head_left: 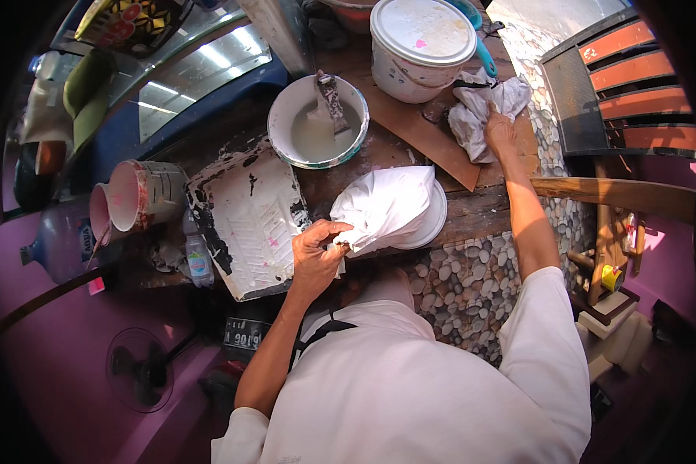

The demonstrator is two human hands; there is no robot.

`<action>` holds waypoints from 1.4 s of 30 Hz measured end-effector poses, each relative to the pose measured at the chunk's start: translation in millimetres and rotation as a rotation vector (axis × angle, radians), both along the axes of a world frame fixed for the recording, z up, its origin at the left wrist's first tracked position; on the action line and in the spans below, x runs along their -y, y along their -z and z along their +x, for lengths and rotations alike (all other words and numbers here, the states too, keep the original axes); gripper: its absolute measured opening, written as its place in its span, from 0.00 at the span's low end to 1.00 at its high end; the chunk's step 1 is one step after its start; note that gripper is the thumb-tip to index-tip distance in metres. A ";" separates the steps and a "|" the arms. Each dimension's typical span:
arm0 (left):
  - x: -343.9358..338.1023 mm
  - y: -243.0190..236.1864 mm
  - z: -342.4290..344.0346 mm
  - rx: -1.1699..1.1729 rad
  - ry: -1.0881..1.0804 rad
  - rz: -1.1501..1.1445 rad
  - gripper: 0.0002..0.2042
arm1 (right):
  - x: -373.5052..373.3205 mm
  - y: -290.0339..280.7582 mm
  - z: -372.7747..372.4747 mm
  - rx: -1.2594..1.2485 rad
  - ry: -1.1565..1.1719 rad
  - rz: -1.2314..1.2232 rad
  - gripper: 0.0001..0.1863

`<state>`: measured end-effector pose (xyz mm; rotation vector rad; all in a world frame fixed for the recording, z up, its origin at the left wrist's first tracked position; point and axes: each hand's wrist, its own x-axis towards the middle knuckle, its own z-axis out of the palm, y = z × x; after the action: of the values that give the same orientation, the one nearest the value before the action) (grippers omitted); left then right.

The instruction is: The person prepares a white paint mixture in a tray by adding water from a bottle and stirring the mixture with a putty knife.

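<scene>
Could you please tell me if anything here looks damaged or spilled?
The white paint tray, near the left hand, looks worn or dirty: dark, ragged patches break its white surface along the edges. Pale specks also mark the wooden table.

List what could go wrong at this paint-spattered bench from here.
1. The left hand pinches a white cloth just in front of the open bucket of cloudy liquid; a sideways sweep might dip the cloth or knock the bucket.
2. The round white plastic item partly under that cloth sits near the edge of the bench, so a tug could drag it off.
3. The left wrist is beside the paint-smeared tray; any wet paint might rub off.
</scene>
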<state>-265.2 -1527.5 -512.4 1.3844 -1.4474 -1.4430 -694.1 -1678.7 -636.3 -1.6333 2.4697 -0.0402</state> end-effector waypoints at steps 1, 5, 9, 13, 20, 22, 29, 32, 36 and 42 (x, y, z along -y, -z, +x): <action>-1.0 -0.9 -0.2 -0.076 -0.023 0.015 0.09 | -4.3 -10.0 13.7 0.009 -0.011 0.001 0.23; -6.1 -0.8 8.2 -0.189 -0.067 0.063 0.10 | -64.4 -90.4 112.7 0.606 -0.436 -0.406 0.18; -3.0 -0.8 12.9 -0.139 0.006 0.009 0.08 | -135.3 -145.8 201.1 0.951 -0.806 -0.272 0.20; -0.5 -14.1 14.9 -0.029 0.099 -0.092 0.05 | -151.9 -134.1 225.2 0.886 -0.780 -0.326 0.11; -0.8 -27.5 18.5 0.152 0.260 -0.114 0.10 | -143.6 -123.8 224.0 1.284 -0.558 -0.052 0.11; -1.7 -24.5 19.4 0.152 0.257 -0.152 0.11 | -142.3 -125.5 225.9 1.366 -0.384 0.101 0.12; -19.1 -10.0 11.6 -0.095 0.026 -0.106 0.12 | -159.4 -124.2 233.2 1.382 -0.378 -0.089 0.13; -23.3 -4.1 13.6 -0.068 0.062 -0.077 0.11 | -173.8 -122.9 231.3 1.107 -0.445 -0.154 0.11; -42.2 1.2 14.7 0.003 -0.180 -0.498 0.15 | -178.6 -113.6 235.8 1.098 -0.403 -0.167 0.09; -133.2 60.7 93.5 -0.023 -0.900 0.770 0.21 | -180.5 -115.3 234.0 1.192 -0.321 -0.097 0.12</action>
<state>-171.8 -1394.3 -573.1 2.0681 -0.0807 -1.3766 -460.1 -1498.2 -521.0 -1.3671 1.3047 -0.8223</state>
